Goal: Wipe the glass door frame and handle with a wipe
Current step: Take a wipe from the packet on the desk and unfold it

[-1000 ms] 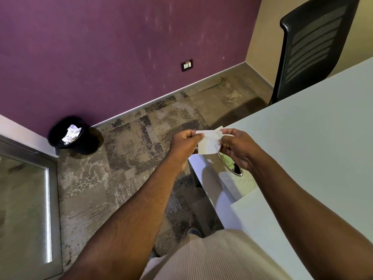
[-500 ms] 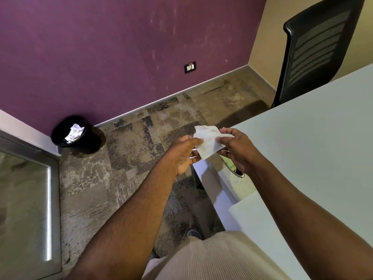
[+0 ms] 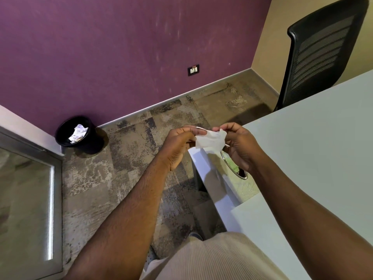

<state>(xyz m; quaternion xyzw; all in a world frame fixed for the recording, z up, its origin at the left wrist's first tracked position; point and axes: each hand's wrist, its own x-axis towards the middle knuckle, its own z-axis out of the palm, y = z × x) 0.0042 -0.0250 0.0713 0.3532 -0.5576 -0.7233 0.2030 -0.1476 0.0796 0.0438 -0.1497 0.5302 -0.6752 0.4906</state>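
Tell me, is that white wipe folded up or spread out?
Partly spread. The wipe is stretched between the left hand and right hand, each pinching an edge, but it looks creased and not fully flat.

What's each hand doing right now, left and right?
Left hand: pinches the left edge of the small white paper wipe.
Right hand: pinches the wipe's right edge.

Matt purple wall point(image 3: 101, 47), mottled carpet point(image 3: 125, 158), smooth pale desk point(image 3: 312, 148), mesh chair point(image 3: 323, 47)
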